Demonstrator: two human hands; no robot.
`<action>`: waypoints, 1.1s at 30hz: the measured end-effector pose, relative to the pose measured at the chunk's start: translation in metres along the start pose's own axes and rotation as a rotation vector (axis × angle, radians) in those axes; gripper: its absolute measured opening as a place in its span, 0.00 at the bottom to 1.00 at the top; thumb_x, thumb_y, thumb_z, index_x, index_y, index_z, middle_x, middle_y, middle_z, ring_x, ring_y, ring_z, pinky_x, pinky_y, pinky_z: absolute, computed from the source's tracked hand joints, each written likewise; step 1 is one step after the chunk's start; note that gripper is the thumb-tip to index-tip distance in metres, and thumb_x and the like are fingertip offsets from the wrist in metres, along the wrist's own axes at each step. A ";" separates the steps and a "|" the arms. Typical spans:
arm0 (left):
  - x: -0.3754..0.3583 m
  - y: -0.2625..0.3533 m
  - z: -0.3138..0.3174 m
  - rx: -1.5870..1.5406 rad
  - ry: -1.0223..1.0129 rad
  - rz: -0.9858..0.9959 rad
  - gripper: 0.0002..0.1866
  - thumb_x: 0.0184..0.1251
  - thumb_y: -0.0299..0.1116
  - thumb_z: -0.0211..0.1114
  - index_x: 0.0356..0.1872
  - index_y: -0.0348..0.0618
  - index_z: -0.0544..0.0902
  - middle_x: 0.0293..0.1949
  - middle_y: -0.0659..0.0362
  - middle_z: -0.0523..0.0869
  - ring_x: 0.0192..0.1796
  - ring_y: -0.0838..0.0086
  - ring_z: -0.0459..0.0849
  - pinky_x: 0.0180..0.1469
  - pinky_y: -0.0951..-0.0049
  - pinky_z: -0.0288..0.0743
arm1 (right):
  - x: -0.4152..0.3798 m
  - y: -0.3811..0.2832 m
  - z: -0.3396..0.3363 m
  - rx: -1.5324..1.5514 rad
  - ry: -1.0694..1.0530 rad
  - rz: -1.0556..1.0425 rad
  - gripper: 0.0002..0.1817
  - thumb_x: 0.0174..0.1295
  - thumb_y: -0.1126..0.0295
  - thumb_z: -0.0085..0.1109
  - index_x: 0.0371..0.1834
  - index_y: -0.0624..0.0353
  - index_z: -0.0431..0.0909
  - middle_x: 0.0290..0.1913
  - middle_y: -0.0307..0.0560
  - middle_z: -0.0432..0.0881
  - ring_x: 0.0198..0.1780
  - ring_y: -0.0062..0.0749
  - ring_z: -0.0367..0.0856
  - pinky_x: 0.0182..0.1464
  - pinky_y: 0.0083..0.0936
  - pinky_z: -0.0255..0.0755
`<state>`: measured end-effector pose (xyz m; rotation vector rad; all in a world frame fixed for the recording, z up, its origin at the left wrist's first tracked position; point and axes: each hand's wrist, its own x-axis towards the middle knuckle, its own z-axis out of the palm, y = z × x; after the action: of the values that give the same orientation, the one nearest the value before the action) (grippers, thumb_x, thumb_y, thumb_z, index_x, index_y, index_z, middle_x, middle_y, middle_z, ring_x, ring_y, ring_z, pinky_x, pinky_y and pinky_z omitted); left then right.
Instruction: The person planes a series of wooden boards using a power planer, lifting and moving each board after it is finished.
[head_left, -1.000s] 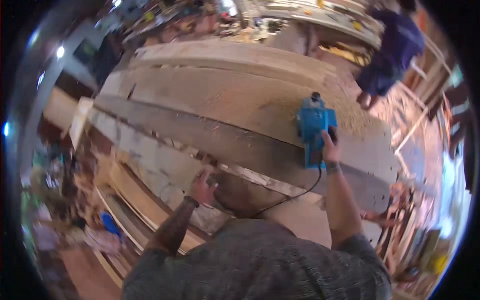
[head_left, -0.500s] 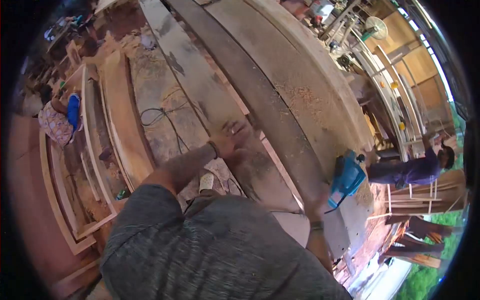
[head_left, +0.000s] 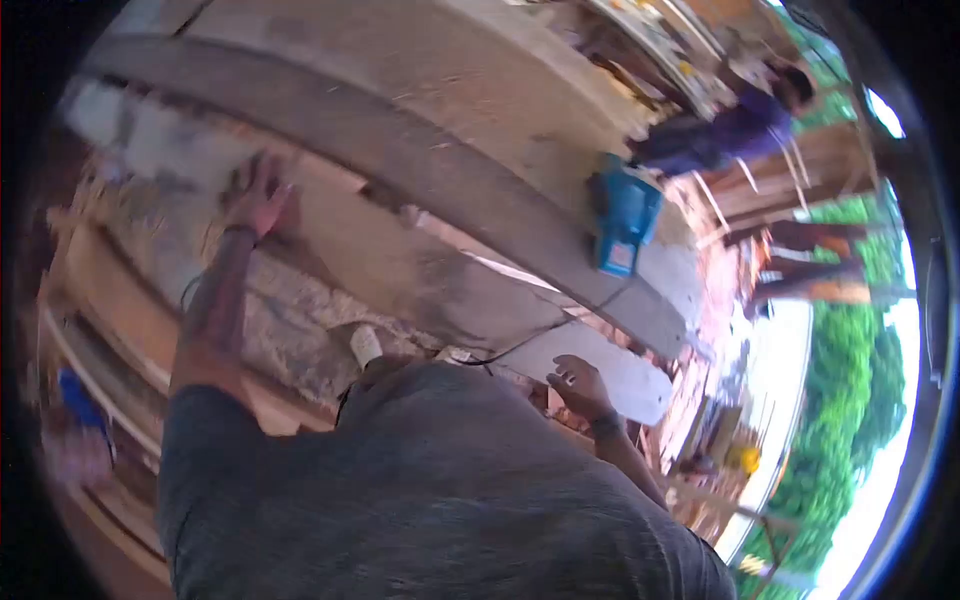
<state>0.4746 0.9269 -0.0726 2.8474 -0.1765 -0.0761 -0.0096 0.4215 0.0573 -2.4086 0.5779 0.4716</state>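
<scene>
My left hand (head_left: 262, 200) lies spread on a long pale plank (head_left: 350, 225), at the left of the view. It holds nothing, and its fingers are blurred. My right hand (head_left: 582, 386) is over the rounded pale board end at the lower right, fingers apart and slightly curled, with nothing in it. A blue power tool (head_left: 628, 215) rests on the wide boards beyond the right hand, apart from it. A dark cable (head_left: 520, 345) runs across the planks between my hands. Next to the pale plank lies a darker long board (head_left: 440, 150).
A person in purple (head_left: 735, 125) bends beyond the blue tool. Wooden frames and a blue object (head_left: 82, 400) are at the lower left. Stacked timber (head_left: 810, 260) stands at the right, with green trees behind. A yellow object (head_left: 745, 459) sits at the lower right.
The view has swung to the right. My left hand has moved farther along the plank, its fingers now spread. My right hand has come away from beside the blue tool and now shows open.
</scene>
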 end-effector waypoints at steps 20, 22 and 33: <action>-0.249 0.331 0.097 -0.136 -0.365 1.385 0.46 0.73 0.68 0.57 0.82 0.45 0.65 0.83 0.47 0.65 0.80 0.45 0.67 0.85 0.43 0.51 | -0.027 0.081 -0.043 -0.068 -0.161 -0.051 0.30 0.67 0.49 0.73 0.66 0.56 0.83 0.53 0.56 0.90 0.55 0.51 0.89 0.59 0.44 0.81; -0.226 0.303 0.091 -0.223 -0.527 1.128 0.46 0.72 0.69 0.58 0.78 0.42 0.70 0.78 0.47 0.72 0.78 0.47 0.70 0.84 0.43 0.53 | -0.019 0.091 -0.070 0.011 -0.146 -0.029 0.30 0.67 0.51 0.74 0.66 0.57 0.83 0.52 0.54 0.91 0.53 0.46 0.89 0.58 0.41 0.82; -0.231 0.017 -0.019 0.568 -0.302 -0.414 0.34 0.84 0.57 0.46 0.85 0.60 0.62 0.83 0.43 0.66 0.80 0.38 0.69 0.81 0.42 0.59 | 0.201 0.201 -0.195 0.639 0.415 -0.365 0.17 0.75 0.71 0.65 0.64 0.62 0.80 0.44 0.39 0.84 0.42 0.26 0.85 0.41 0.21 0.78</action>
<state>0.2453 0.9458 -0.0419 3.3702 0.3999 -0.6353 0.0952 0.0958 0.0155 -1.9183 0.3659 -0.3373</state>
